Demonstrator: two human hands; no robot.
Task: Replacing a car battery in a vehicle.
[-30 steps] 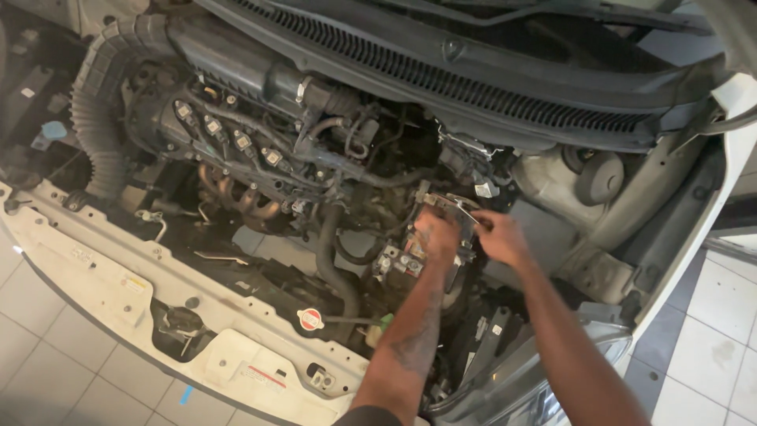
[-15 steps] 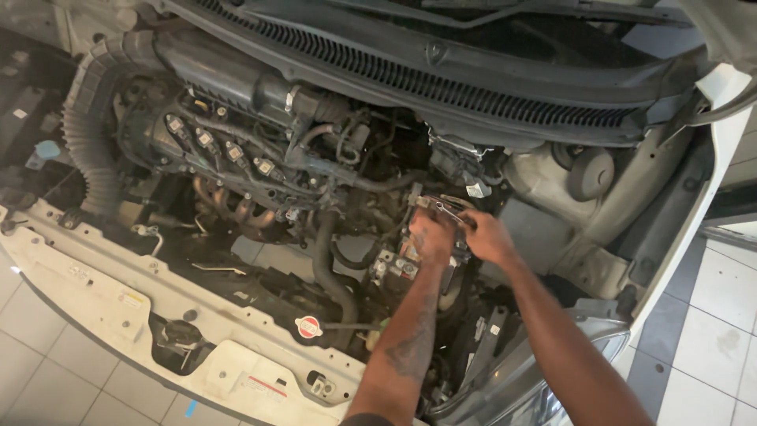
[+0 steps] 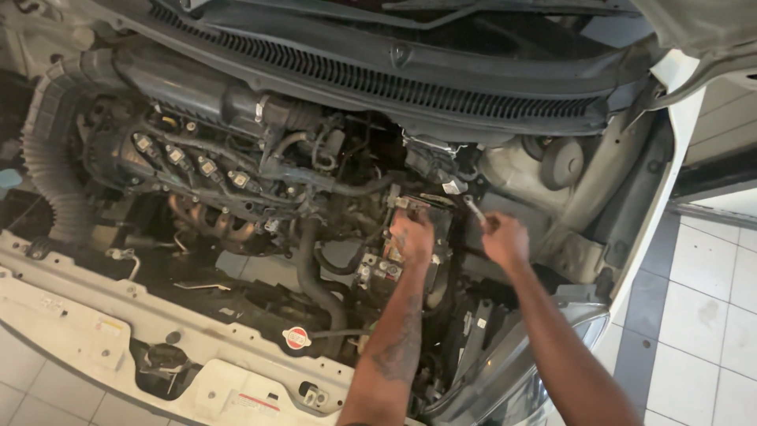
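Observation:
I look down into an open car engine bay. My left hand (image 3: 412, 235) rests with fingers curled on a metal bracket (image 3: 414, 203) at the right side of the bay, beside the engine (image 3: 213, 177). My right hand (image 3: 505, 239) is a short way to the right of it, closed around a small metal wrench (image 3: 475, 210) whose head points up and to the left. What lies under the left palm is hidden.
A ribbed black air duct (image 3: 49, 158) curves down the left side. A thick black hose (image 3: 311, 276) runs to a red-capped radiator filler (image 3: 296, 338). The white front panel (image 3: 95, 331) crosses the bottom left, the raised hood's cowl (image 3: 378, 79) runs along the top, and tiled floor (image 3: 702, 315) lies right.
My right hand has moved away to the right from the bracket with the wrench. The left hand stays on the bracket. The view has shifted slightly.

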